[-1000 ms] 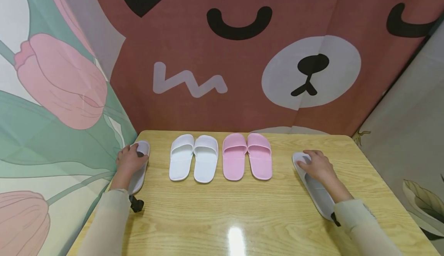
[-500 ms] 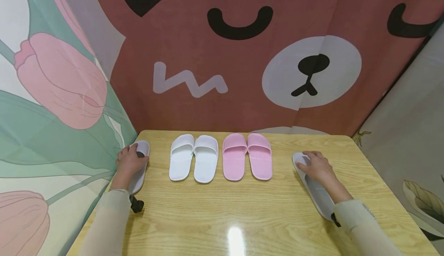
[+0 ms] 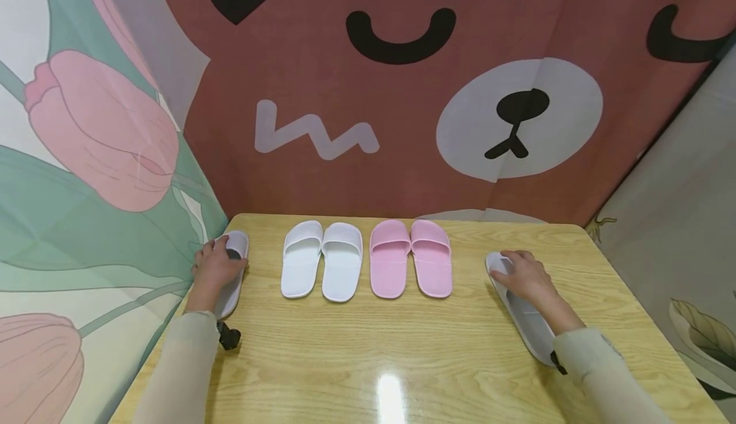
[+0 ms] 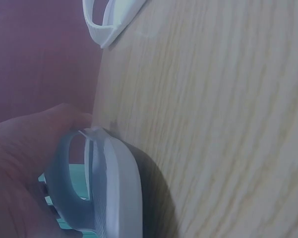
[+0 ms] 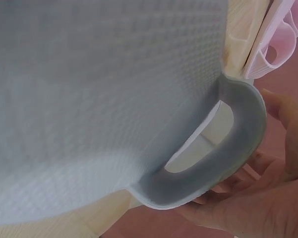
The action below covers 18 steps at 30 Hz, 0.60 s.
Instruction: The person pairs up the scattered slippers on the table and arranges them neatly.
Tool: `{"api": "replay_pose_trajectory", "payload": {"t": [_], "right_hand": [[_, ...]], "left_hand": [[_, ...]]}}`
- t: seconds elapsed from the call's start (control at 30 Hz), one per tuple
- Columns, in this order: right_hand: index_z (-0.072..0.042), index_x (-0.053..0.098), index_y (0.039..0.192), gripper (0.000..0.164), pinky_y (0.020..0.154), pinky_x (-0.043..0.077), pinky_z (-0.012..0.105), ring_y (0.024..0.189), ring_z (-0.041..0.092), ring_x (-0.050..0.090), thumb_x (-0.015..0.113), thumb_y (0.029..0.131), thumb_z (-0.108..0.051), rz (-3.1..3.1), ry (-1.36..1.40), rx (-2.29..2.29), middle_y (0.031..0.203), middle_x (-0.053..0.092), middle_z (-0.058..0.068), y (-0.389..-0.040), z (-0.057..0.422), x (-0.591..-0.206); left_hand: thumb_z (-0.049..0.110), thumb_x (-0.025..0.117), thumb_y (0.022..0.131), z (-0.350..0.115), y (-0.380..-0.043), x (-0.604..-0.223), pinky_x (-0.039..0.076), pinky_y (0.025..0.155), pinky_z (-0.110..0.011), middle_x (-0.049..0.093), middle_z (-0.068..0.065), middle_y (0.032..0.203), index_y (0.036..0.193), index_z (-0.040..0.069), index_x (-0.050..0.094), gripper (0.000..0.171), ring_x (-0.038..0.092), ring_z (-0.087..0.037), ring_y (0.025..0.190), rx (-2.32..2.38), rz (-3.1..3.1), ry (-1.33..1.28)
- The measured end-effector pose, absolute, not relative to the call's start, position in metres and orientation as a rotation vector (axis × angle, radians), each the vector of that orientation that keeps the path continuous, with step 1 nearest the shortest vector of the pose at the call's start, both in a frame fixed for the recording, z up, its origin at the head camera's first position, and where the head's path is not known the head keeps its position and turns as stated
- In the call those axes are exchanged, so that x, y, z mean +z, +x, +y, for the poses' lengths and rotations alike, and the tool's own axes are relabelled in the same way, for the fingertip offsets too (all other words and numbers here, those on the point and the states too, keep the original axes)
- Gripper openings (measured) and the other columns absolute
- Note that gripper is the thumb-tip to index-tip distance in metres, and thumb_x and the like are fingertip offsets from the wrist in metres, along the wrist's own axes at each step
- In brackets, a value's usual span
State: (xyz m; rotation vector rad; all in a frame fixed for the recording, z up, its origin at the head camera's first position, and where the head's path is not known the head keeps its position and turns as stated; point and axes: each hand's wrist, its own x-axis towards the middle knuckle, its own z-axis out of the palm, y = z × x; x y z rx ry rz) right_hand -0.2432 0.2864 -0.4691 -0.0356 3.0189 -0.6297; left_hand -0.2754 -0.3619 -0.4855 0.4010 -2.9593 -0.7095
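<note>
At the table's left edge my left hand [image 3: 215, 267] grips a light grey slipper [image 3: 231, 297] across its strap. In the left wrist view, that hand [image 4: 20, 173] spans the slipper's strap [image 4: 64, 181], and the sole sits close over its shadow on the wood. On the right side my right hand [image 3: 526, 277] holds the other grey slipper [image 3: 535, 329], which slants with its toe pointing away and leftward. The right wrist view has the textured sole [image 5: 89, 99] large in front, the thumb and fingers around the strap [image 5: 213, 173]. Some fingertips are hidden.
Between the hands, a white slipper pair [image 3: 322, 271] and a pink pair [image 3: 411, 267] stand side by side near the back of the wooden table [image 3: 322, 360]. A bear-print cloth [image 3: 402, 181] hangs behind; a tulip-print cloth [image 3: 103, 136] borders the left edge.
</note>
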Motion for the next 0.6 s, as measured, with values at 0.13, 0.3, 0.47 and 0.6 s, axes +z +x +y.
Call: {"api": "replay_pose_trajectory", "payload": {"t": [0.13, 0.3, 0.47, 0.6], "right_hand": [[0.000, 0.037, 0.139, 0.070, 0.084, 0.034, 0.066, 0.115, 0.059, 0.030, 0.058, 0.088, -0.043, 3.014, -0.030, -0.609, 0.137, 0.027, 0.034, -0.2445, 0.2879, -0.4703], [0.001, 0.036, 0.139, 0.071, 0.081, 0.035, 0.066, 0.115, 0.060, 0.029, 0.058, 0.088, -0.043, 2.999, -0.025, -0.588, 0.137, 0.025, 0.036, -0.2467, 0.2901, -0.4730], [0.002, 0.034, 0.140, 0.074, 0.081, 0.035, 0.067, 0.116, 0.061, 0.027, 0.057, 0.088, -0.045, 2.979, -0.011, -0.572, 0.138, 0.022, 0.037, -0.2478, 0.2915, -0.4739], [0.002, 0.032, 0.141, 0.076, 0.080, 0.035, 0.068, 0.116, 0.063, 0.025, 0.056, 0.088, -0.047, 2.954, 0.019, -0.572, 0.139, 0.019, 0.038, -0.2467, 0.2928, -0.4736]], "left_hand": [[0.036, 0.064, 0.081, -0.3610, -0.2741, -0.4847, 0.022, 0.086, -0.071, 0.013, -0.033, 0.144, 0.146, 0.007, 0.021, 0.083, 0.017, -0.056, 0.123, -0.715, -2.961, 0.414], [0.037, 0.065, 0.080, -0.3596, -0.2735, -0.4840, 0.025, 0.082, -0.071, 0.016, -0.032, 0.142, 0.146, 0.008, 0.021, 0.084, 0.020, -0.056, 0.120, -0.704, -2.959, 0.431], [0.036, 0.065, 0.080, -0.3596, -0.2739, -0.4842, 0.026, 0.081, -0.070, 0.019, -0.032, 0.140, 0.145, 0.008, 0.022, 0.083, 0.022, -0.056, 0.118, -0.694, -2.953, 0.431], [0.035, 0.065, 0.080, -0.3587, -0.2726, -0.4830, 0.026, 0.080, -0.071, 0.020, -0.032, 0.139, 0.144, 0.007, 0.023, 0.082, 0.023, -0.056, 0.117, -0.693, -2.951, 0.427]]}}
